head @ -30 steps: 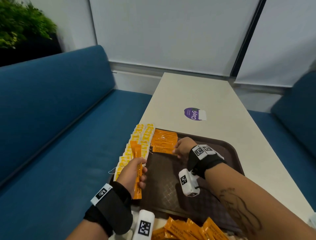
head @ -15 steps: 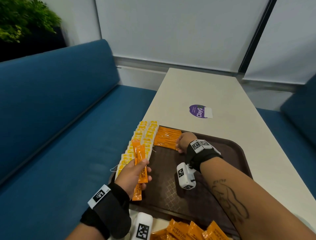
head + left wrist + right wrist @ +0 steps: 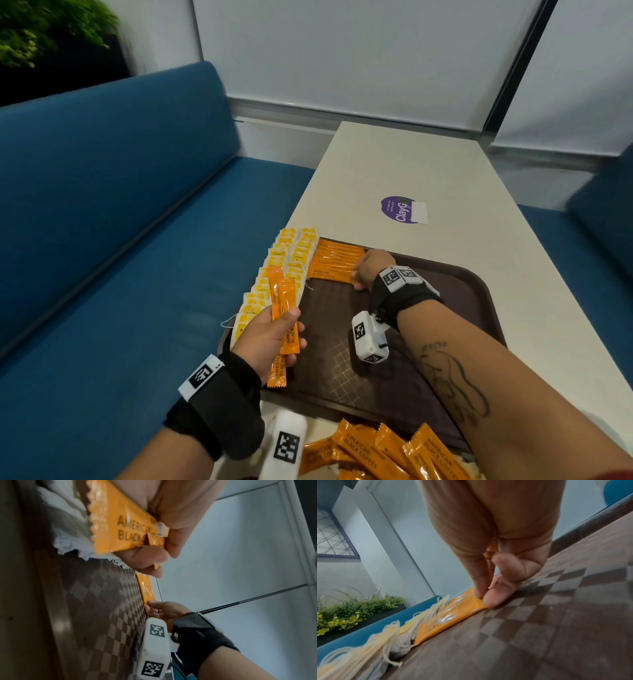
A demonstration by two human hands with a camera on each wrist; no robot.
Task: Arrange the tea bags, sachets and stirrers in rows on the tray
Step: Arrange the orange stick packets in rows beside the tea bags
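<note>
Sachets [image 3: 283, 308] in left hand [image 3: 270, 337], right hand [image 3: 368, 269] at sachet row [image 3: 334, 262]

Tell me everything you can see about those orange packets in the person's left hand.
The orange sachets are slim, glossy stick packs with crimped zigzag ends, printed "AMERICAN BLACK COFFEE" in dark letters. At least two show, staggered lengthwise and overlapping. The left hand grips them around the middle, thumb on top, fingers curled beneath, holding them above the left side of the brown tray, their far ends over the rows of tea bags.
</note>
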